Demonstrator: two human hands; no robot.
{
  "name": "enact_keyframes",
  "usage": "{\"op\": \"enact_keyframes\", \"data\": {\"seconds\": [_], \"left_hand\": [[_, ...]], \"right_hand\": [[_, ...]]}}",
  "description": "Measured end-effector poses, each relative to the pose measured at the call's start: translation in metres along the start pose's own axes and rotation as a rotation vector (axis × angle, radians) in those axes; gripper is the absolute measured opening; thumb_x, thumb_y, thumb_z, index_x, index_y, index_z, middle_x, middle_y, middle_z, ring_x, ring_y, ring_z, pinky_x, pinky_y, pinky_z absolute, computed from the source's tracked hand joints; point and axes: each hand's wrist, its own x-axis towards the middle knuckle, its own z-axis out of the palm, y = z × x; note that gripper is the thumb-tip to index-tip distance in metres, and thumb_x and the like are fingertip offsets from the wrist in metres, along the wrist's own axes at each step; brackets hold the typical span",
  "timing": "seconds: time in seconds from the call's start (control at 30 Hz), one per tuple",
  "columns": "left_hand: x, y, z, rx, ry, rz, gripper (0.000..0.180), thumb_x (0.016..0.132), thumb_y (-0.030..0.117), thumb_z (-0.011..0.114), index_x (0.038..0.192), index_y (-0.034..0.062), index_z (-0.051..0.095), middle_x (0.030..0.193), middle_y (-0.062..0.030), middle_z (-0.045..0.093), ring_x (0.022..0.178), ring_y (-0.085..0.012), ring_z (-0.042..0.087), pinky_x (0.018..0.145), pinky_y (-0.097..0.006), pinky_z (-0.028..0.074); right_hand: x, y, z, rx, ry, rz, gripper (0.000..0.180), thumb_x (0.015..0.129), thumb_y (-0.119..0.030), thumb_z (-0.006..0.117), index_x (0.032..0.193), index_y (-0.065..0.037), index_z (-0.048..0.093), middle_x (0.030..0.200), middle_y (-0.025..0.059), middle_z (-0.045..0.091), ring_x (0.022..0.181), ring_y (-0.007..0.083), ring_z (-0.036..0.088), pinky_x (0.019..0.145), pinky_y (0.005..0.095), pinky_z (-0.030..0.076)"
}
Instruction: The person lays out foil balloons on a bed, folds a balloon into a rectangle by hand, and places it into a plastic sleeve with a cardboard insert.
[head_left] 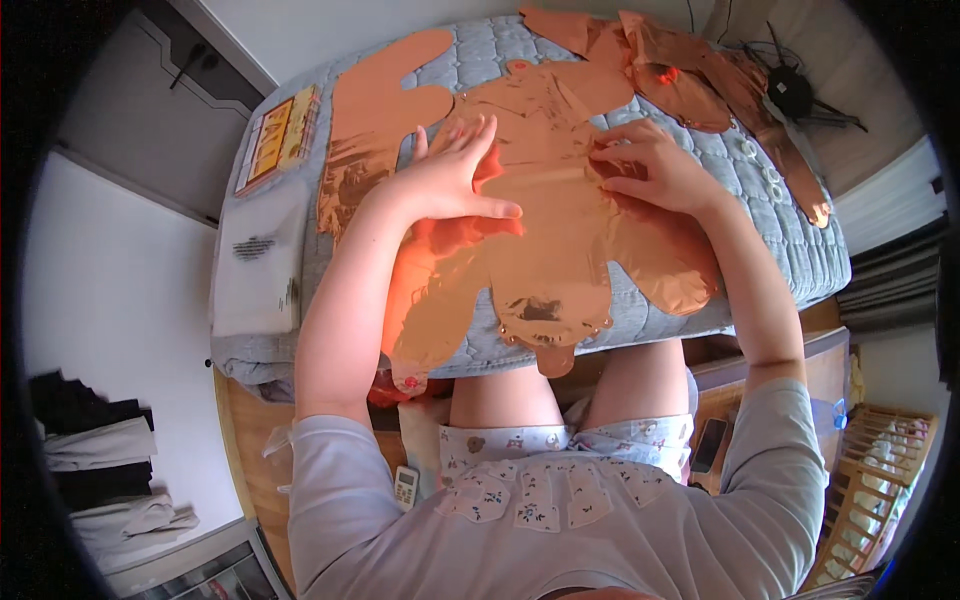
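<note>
A flat, deflated rose-gold foil balloon (pixel 550 245) lies before me on the bed, its near tab hanging over the edge by my knees. My left hand (pixel 455 175) rests on its left part, fingers spread and thumb stretched toward the middle. At the balloon's upper right edge, my right hand (pixel 650 168) has its fingers bent, thumb and fingertips pinching the foil. More flat rose-gold foil (pixel 375 115) lies beyond my left hand. Crumpled foil pieces (pixel 680 95) are spread over the far right of the bed.
The bed has a grey quilted cover (pixel 480 50). On its left side lie a printed packet (pixel 275 140) and a translucent plastic bag (pixel 255 265). White rings (pixel 770 180) sit on the right. A remote control (pixel 405 487) and a phone (pixel 710 445) are beside my legs.
</note>
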Motion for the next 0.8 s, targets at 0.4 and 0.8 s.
{"op": "enact_keyframes", "data": {"seconds": [0.4, 0.8], "left_hand": [[-0.0024, 0.0046, 0.0053, 0.078, 0.016, -0.006, 0.142, 0.068, 0.088, 0.066, 0.161, -0.0055, 0.012, 0.168, -0.0274, 0.011, 0.158, -0.0372, 0.003, 0.126, -0.055, -0.003], [-0.0003, 0.0045, 0.003, 0.09, -0.003, -0.022, 0.148, 0.063, 0.09, 0.067, 0.16, -0.0078, 0.012, 0.167, -0.0295, 0.011, 0.158, -0.0384, 0.005, 0.128, -0.053, 0.001]], "right_hand": [[-0.0017, -0.0001, 0.0011, 0.025, -0.013, 0.042, 0.041, 0.088, -0.025, 0.077, 0.125, -0.009, 0.072, 0.135, 0.012, 0.061, 0.127, 0.0319, 0.052, 0.112, 0.0442, 0.036], [0.0023, 0.0063, 0.0042, 0.058, 0.014, 0.037, 0.04, 0.088, -0.024, 0.077, 0.124, -0.006, 0.072, 0.133, 0.0106, 0.063, 0.126, 0.029, 0.054, 0.11, 0.0412, 0.04]]}}
